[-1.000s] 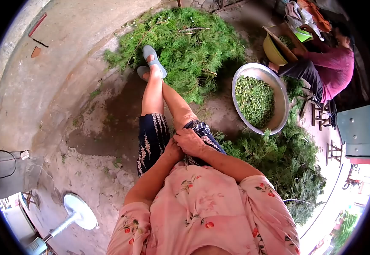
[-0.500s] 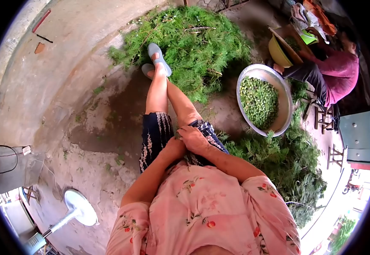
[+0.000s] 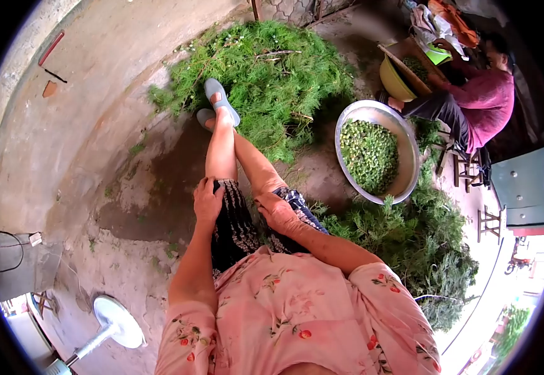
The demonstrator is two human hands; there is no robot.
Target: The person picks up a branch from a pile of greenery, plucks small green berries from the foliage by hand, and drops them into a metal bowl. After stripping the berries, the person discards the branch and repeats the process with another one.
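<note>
My left hand (image 3: pixel 208 200) is at the outer edge of the dark patterned shorts (image 3: pixel 234 215), by the left knee. Its fingers curl at the hem, with a bit of dark cloth showing at the fingertips. On the other thigh lies my right hand (image 3: pixel 278 212), palm down with the fingers stretched over the shorts and nothing seen in it. My legs are crossed at the ankles, and the grey shoes (image 3: pixel 222 103) rest beside a pile of green branches (image 3: pixel 265 81).
Right of my legs stands a wide metal basin (image 3: pixel 409 159) with small green fruit (image 3: pixel 369 156). More branches (image 3: pixel 409 250) lie below it. A seated person in a purple top (image 3: pixel 481 109) works beside a yellow tub (image 3: pixel 394 81). A white fan (image 3: pixel 119 322) stands at lower left.
My hands have parted from the lap. The left hand moved out to the shorts' hem by the left knee; the right hand settled on the right thigh. The view shifted slightly.
</note>
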